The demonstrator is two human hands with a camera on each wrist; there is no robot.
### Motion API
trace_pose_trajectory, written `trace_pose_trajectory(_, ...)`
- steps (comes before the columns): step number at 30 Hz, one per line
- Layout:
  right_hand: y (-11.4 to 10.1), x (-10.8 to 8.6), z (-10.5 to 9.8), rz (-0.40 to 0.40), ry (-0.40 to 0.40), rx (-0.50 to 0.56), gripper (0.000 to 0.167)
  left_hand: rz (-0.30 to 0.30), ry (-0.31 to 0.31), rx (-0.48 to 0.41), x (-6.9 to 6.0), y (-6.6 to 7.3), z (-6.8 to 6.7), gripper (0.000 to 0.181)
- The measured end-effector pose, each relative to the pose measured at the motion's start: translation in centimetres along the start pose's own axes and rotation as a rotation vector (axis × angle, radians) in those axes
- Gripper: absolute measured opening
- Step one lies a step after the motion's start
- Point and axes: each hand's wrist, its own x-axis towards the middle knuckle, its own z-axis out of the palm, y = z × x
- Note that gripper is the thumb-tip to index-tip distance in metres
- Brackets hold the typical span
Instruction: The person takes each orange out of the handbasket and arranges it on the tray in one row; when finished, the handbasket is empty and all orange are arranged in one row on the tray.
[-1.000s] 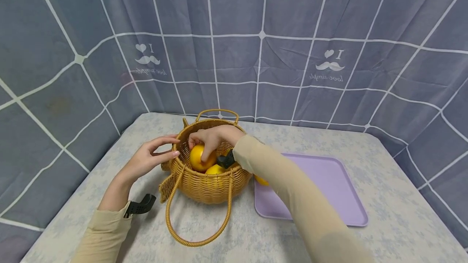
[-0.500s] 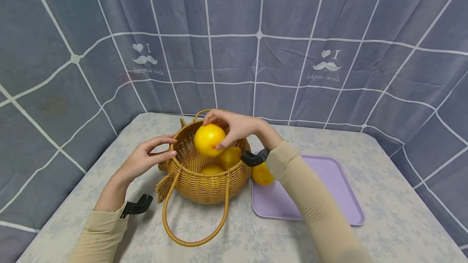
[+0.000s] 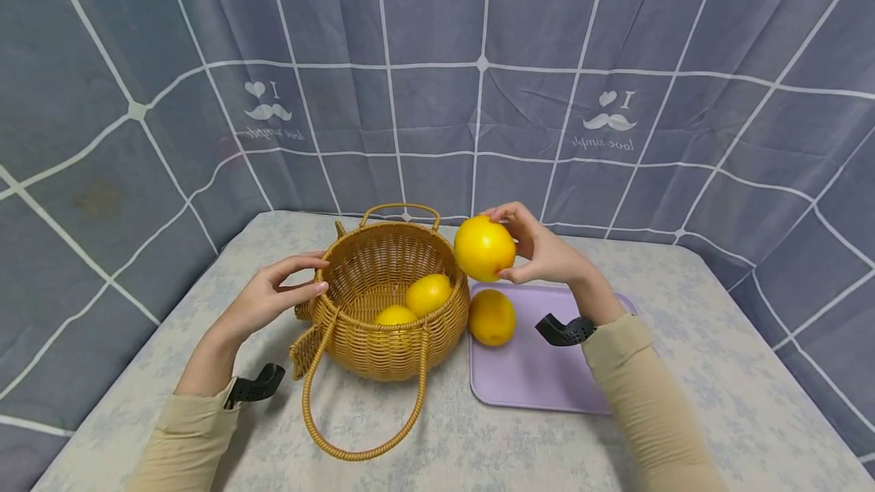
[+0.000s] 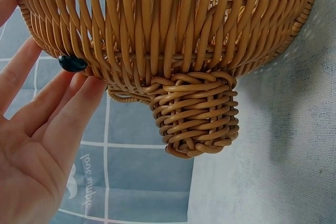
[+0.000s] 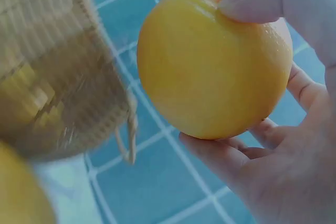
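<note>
My right hand [image 3: 543, 253] grips a yellow-orange orange [image 3: 484, 249] between thumb and fingers, just right of the wicker basket [image 3: 383, 359] and above the tray. In the right wrist view the thumb lies on one side of the orange [image 5: 210, 66] and the fingers on the other. My left hand [image 3: 263, 298] touches the basket's left rim with its fingertips. The left wrist view has these fingers [image 4: 73, 114] resting fairly straight against the outside of the weave, near a dark oval bead [image 4: 72, 64]. Two yellow fruits, one at the right wall [image 3: 428, 294] and one in front [image 3: 395, 316], lie in the basket.
Another orange [image 3: 492, 317] sits at the left end of the lilac tray [image 3: 547, 386], close beside the basket. One basket handle [image 3: 362, 452] hangs down to the table [image 3: 478, 454] in front; the other stands up behind. A grey-blue checked curtain [image 3: 437, 112] surrounds the table.
My right hand has lifted the orange out of the basket and carried it right, over the rim. The left hand stays at the basket's left rim.
</note>
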Motion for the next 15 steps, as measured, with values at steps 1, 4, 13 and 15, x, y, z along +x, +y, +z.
trace_pose_trajectory(1,0.3,-0.8,-0.2,0.010,0.015,-0.005,0.064,0.002,0.001,0.003,0.0,0.0,0.0,0.038)
trace_pose_trajectory(4,1.2,-3.2,-0.5,0.054,0.059,-0.012,0.063,-0.002,0.009,0.007,0.0,0.0,0.0,0.038)
trace_pose_trajectory(13,3.7,-8.9,-0.8,0.123,0.156,0.000,0.064,-0.016,0.013,0.020,0.1,0.0,0.0,0.039)
trace_pose_trajectory(15,4.2,-9.9,-0.7,0.136,0.168,0.005,0.064,-0.021,0.015,0.019,0.1,0.1,0.0,0.040)
